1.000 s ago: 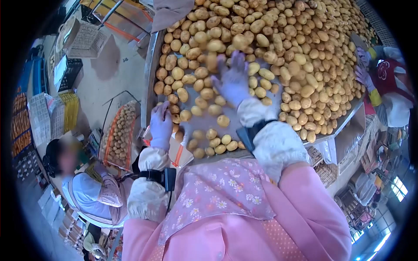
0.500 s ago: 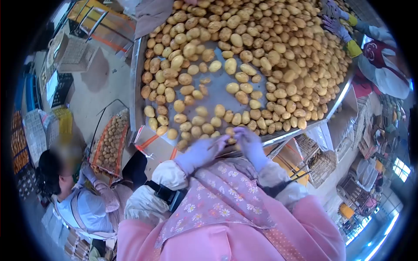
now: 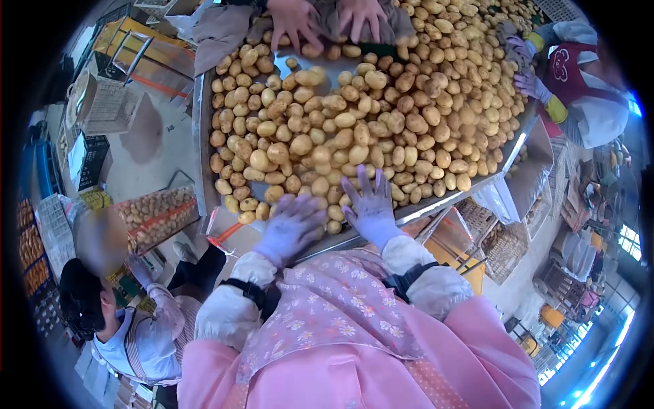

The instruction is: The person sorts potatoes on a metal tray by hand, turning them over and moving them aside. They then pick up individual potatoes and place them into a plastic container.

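Note:
Yellow-brown potatoes (image 3: 344, 119) lie in a broad heap on a metal sorting table (image 3: 202, 136). My left hand (image 3: 294, 223), in a lavender glove, rests at the near edge of the heap with its fingers spread; it is slightly blurred. To the right of it, my right hand (image 3: 370, 204) in a matching glove lies palm down, fingers fanned out against the nearest potatoes. I see nothing gripped in either hand. Some potatoes in the middle are smeared by motion.
Across the table, a co-worker's bare hands (image 3: 293, 24) reach over a grey-brown cloth (image 3: 228, 34). Another person's gloved hands (image 3: 531, 85) touch the heap's right side. At lower left, someone sits beside a full mesh sack (image 3: 157, 215). Crates (image 3: 109, 105) stand farther left.
My hands have gone from partly closed near the edge to spread over the potatoes. Potatoes now cover most of the bare middle. A co-worker's two hands have appeared at the far side.

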{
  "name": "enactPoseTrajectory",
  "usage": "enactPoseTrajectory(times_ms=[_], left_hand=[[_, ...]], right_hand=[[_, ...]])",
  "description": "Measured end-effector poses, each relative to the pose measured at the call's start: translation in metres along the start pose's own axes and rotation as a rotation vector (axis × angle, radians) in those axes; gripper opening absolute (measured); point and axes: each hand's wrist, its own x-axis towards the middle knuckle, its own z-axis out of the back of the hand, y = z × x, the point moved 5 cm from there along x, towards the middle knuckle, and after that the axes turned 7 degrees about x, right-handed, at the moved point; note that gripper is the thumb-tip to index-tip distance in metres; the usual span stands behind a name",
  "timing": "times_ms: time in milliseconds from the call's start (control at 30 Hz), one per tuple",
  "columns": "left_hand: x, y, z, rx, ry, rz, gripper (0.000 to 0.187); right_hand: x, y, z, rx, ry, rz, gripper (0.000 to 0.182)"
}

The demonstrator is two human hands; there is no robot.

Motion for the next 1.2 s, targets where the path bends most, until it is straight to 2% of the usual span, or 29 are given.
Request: enactPoseTrajectory(times_ms=[33, 100, 133, 167, 200, 233, 267, 333, 400, 433, 500, 533, 567, 600, 633, 700, 733, 767, 800, 833, 867, 900, 933, 967, 1033, 1100, 1133, 1167, 1200], left_hand=[[-0.017, 0.017, 0.001, 0.055, 0.013, 0.043, 0.045], [-0.043, 0.029, 0.01, 0.047, -0.004, 0.071, 0.04], [-0.06, 0.043, 0.008, 0.055, -0.036, 0.23, 0.039], [-0.07, 0.057, 0.008, 0.065, -0.068, 0.385, 0.038], [-0.072, 0.064, 0.01, 0.068, -0.071, 0.392, 0.038], [-0.077, 0.075, 0.014, -0.005, -0.123, 0.527, 0.037], [-0.083, 0.083, 0.016, -0.079, -0.172, 0.66, 0.036], [-0.082, 0.085, 0.022, -0.107, -0.242, 0.69, 0.035], [-0.081, 0.082, 0.035, -0.214, -0.367, 0.767, 0.033], [-0.081, 0.081, 0.039, -0.207, -0.365, 0.763, 0.033], [-0.082, 0.078, 0.044, -0.276, -0.453, 0.787, 0.033], [-0.086, 0.081, 0.032, -0.587, -0.549, 0.866, 0.033], [-0.093, 0.092, 0.021, -0.33, -0.488, 0.757, 0.034], [-0.09, 0.089, 0.022, -0.482, -0.501, 0.816, 0.034], [-0.088, 0.087, 0.024, -0.631, -0.512, 0.876, 0.034], [-0.087, 0.093, 0.026, -0.645, -0.528, 0.842, 0.033], [-0.082, 0.097, 0.034, -0.415, -0.523, 0.722, 0.032], [-0.073, 0.098, 0.043, -0.184, -0.519, 0.593, 0.031], [-0.066, 0.104, 0.046, -0.292, -0.551, 0.627, 0.033], [-0.059, 0.111, 0.049, -0.29, -0.548, 0.619, 0.033], [-0.052, 0.118, 0.053, -0.103, -0.532, 0.6, 0.034], [-0.043, 0.123, 0.056, 0.082, -0.515, 0.578, 0.036], [-0.031, 0.132, 0.053, 0.06, -0.514, 0.604, 0.041], [-0.012, 0.134, 0.046, 0.059, -0.516, 0.602, 0.041], [0.019, 0.123, 0.025, -0.045, -0.517, 0.645, 0.052], [0.043, 0.084, 0.021, 0.126, -0.554, 0.646, 0.061], [0.05, 0.067, 0.019, 0.135, -0.56, 0.649, 0.061], [0.055, 0.046, 0.012, 0.149, -0.441, 0.536, 0.06], [0.053, 0.027, 0.005, 0.164, -0.316, 0.429, 0.06]], right_hand=[[0.003, -0.001, 0.001, 0.005, 0.001, -0.001, 0.05], [0.014, -0.007, 0.012, 0.153, 0.153, -0.039, 0.044], [0.027, -0.002, 0.021, 0.195, 0.226, -0.043, 0.035], [0.041, 0.004, 0.008, 0.196, 0.228, -0.043, 0.035], [0.058, 0.022, -0.015, 0.366, 0.249, 0.129, 0.034], [0.072, 0.043, -0.032, 0.537, 0.27, 0.302, 0.033], [0.084, 0.06, -0.047, 0.541, 0.272, 0.308, 0.033], [0.096, 0.083, -0.079, 0.109, 0.442, 0.248, 0.034], [0.099, 0.088, -0.076, 0.067, 0.523, 0.224, 0.036], [0.1, 0.088, -0.075, 0.013, 0.591, 0.193, 0.037], [0.096, 0.083, -0.085, 0.075, 0.513, 0.208, 0.035], [0.091, 0.073, -0.09, 0.124, 0.443, 0.226, 0.034], [0.084, 0.061, -0.089, 0.166, 0.379, 0.24, 0.033], [0.081, 0.05, -0.056, 0.357, 0.348, 0.128, 0.033], [0.063, 0.034, -0.046, 0.336, 0.344, 0.107, 0.033], [0.006, -0.005, 0.007, 0.573, -0.287, 0.232, 0.03], [-0.031, -0.035, 0.006, 0.859, -0.181, -0.061, 0.03], [-0.071, -0.065, 0.018, 0.736, -0.109, -0.216, 0.031], [-0.11, -0.094, 0.03, 0.611, -0.037, -0.365, 0.034], [-0.142, -0.11, 0.059, 0.922, 0.012, -0.838, 0.047], [-0.189, -0.151, 0.059, 0.586, 0.149, -0.781, 0.056], [-0.231, -0.176, 0.064, 0.2, 0.075, -0.6, 0.062], [-0.248, -0.188, 0.077, 0.21, 0.208, -0.991, 0.062], [-0.235, -0.183, 0.092, 0.209, 0.205, -0.991, 0.062], [-0.183, -0.154, 0.103, 0.267, -0.032, -0.697, 0.06], [-0.141, -0.15, 0.034, 0.736, -0.239, -0.64, 0.056], [-0.091, -0.131, 0.007, 0.574, -0.252, -0.541, 0.05], [-0.054, -0.091, -0.001, 0.644, -0.361, -0.388, 0.05], [-0.017, -0.046, 0.008, 0.377, -0.131, -0.376, 0.051]])
